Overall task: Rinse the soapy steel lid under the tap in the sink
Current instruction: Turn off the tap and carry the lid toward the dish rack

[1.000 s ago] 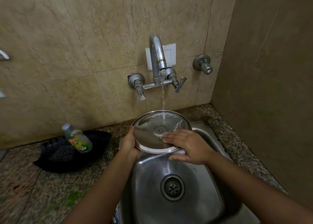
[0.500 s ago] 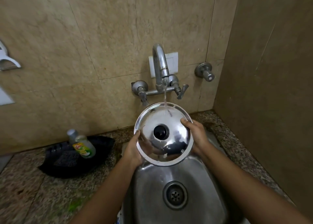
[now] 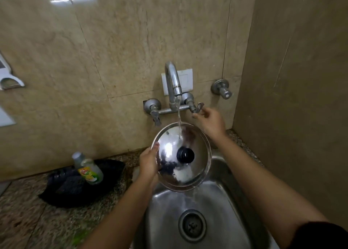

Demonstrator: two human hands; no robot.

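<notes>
Steel lid (image 3: 183,158), held tilted over the back of the sink (image 3: 216,207) with its domed top and black knob (image 3: 185,155) facing the camera. A stream of water (image 3: 178,122) from the tap (image 3: 173,81) strikes the upper part of the lid and runs off its lower edge into the basin, above the drain (image 3: 192,226). The left hand (image 3: 149,164) grips the lid's left rim, thumb on the top face and fingers closed behind it. The right hand (image 3: 210,121) is off the lid, fingers loosely curled at the tap's right handle (image 3: 197,107); whether they grip it cannot be told. On the stone counter (image 3: 28,220) to the left, a dish-soap bottle (image 3: 88,169) leans in a black tray (image 3: 79,188).
</notes>
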